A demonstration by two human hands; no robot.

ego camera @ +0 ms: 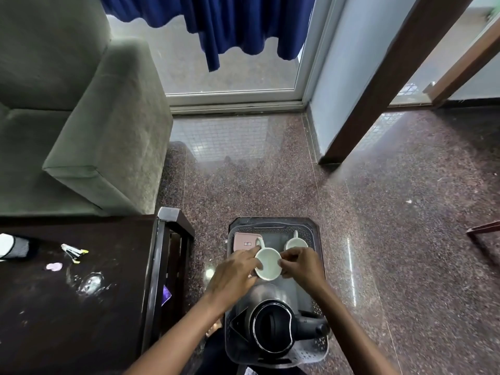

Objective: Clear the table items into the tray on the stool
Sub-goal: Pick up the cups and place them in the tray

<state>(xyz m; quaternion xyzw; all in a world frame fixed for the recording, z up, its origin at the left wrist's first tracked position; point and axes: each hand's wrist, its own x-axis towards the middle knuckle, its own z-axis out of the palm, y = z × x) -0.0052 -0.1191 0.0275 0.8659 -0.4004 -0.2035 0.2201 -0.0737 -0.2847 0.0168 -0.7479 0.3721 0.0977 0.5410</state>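
A grey perforated tray (313, 234) sits on a stool right of the dark table (81, 307). Inside it stand an electric kettle (273, 324) at the near end, a white mug (296, 242) at the far right and a pink box (243, 241) at the far left. Both hands hold a second white mug (268, 264) in the tray's middle: my left hand (234, 274) grips its left rim, my right hand (301, 265) its right rim. On the table lie small sachets (73, 252), a pink wrapper (54, 266), a clear glass item (90, 284) and a white-and-black object (13, 247).
A grey-green sofa (81, 125) stands beyond the table. A glass door with a blue curtain (216, 25) is ahead. A wooden door frame (384, 87) rises at right. Polished stone floor (392, 226) surrounds the stool.
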